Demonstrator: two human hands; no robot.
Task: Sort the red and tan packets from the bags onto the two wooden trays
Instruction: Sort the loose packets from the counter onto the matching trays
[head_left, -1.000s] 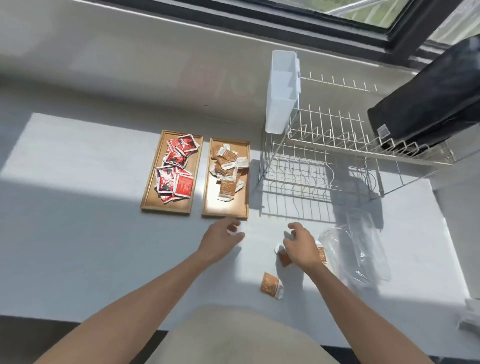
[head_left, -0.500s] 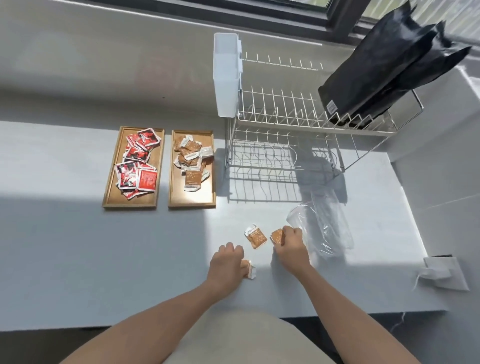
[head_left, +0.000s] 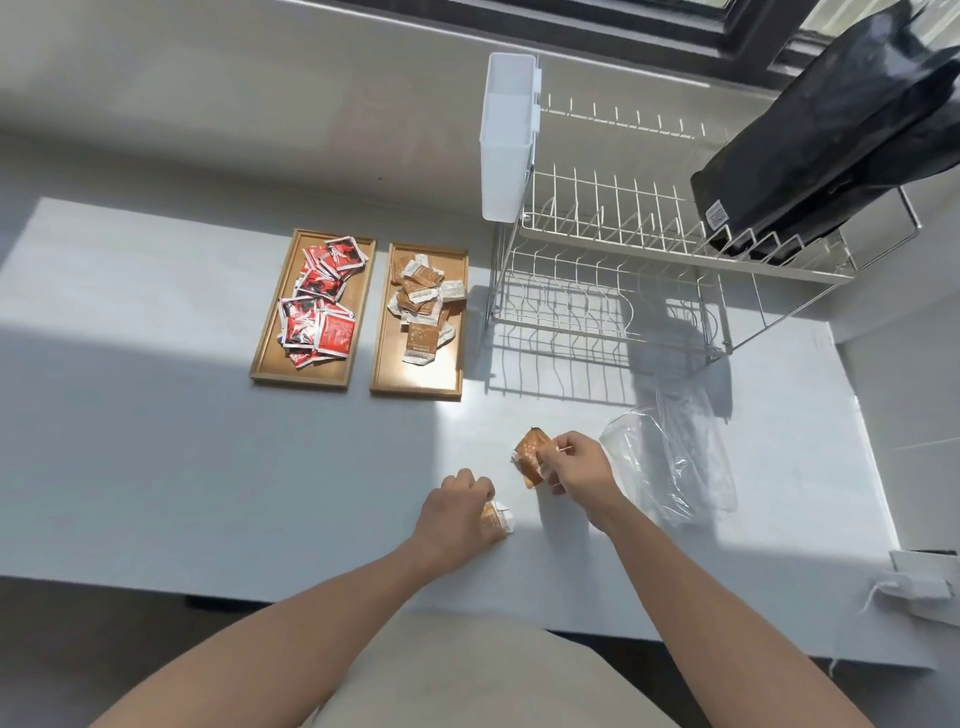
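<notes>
Two wooden trays lie side by side on the white counter. The left tray (head_left: 262, 358) holds several red packets (head_left: 319, 304). Several tan packets (head_left: 421, 299) lie in the right tray (head_left: 384, 371). My right hand (head_left: 579, 467) is shut on tan packets (head_left: 531, 454), lifted just above the counter near the front. My left hand (head_left: 454, 514) is closed over another tan packet (head_left: 497, 519) that rests on the counter, mostly hidden by my fingers. A clear plastic bag (head_left: 670, 457) lies crumpled just right of my right hand.
A white wire dish rack (head_left: 613, 270) with a white plastic cup holder (head_left: 506, 140) stands behind the bag, right of the trays. Black bags (head_left: 831, 135) lean on the rack's far right. A small white object (head_left: 919, 577) sits at the counter's right front edge.
My right hand has gathered the loose tan packet with the one it held and raised them. My left hand stays closed on its packet near the front edge.
</notes>
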